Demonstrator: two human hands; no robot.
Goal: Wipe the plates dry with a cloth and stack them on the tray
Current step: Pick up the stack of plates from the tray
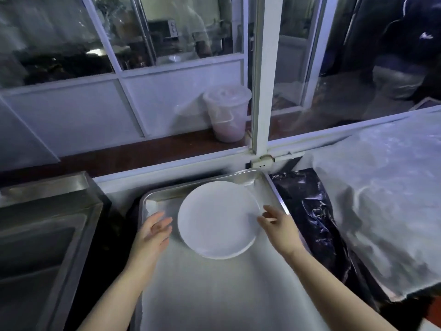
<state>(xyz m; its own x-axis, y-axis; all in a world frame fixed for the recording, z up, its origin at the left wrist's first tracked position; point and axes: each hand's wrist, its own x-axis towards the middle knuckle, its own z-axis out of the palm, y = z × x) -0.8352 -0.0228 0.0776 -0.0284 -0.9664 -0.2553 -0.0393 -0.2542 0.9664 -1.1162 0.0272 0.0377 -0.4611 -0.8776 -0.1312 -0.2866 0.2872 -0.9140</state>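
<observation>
White plates (218, 220) sit stacked on the metal tray (214, 295), toward its far end. Left hand (152, 231) hovers just left of the stack, fingers relaxed, holding nothing. Right hand (278, 226) at the stack's right rim, fingers loose, released

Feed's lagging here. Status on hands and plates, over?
Left hand open, right hand open, both beside the white plates. Plates stacked on metal tray. No cloth visible.
</observation>
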